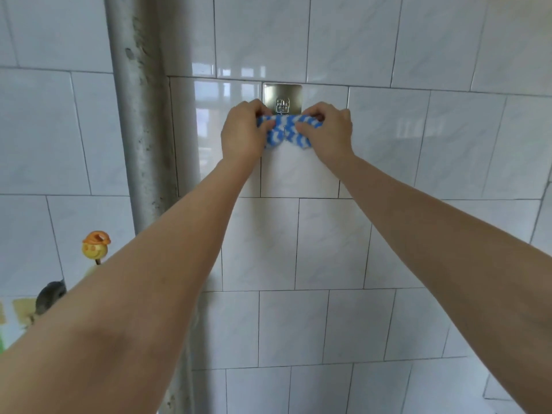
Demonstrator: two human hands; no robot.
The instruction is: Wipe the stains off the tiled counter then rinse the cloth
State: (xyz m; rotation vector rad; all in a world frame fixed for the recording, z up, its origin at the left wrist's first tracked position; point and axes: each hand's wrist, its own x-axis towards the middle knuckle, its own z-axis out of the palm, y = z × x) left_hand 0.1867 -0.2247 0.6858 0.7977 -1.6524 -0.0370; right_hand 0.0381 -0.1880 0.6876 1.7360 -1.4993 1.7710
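At frame centre, the left hand [243,131] and right hand [327,130] both pinch the blue-and-white striped cloth [283,130]. Their grips are closed on it, just under the square metal wall hook [282,98].

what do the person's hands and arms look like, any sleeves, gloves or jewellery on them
The left hand and right hand are bare: no gloves, and no ring on the parts of the fingers that show. The left forearm and right forearm are bare too, with no sleeve, watch or bracelet anywhere up to the frame's edge.
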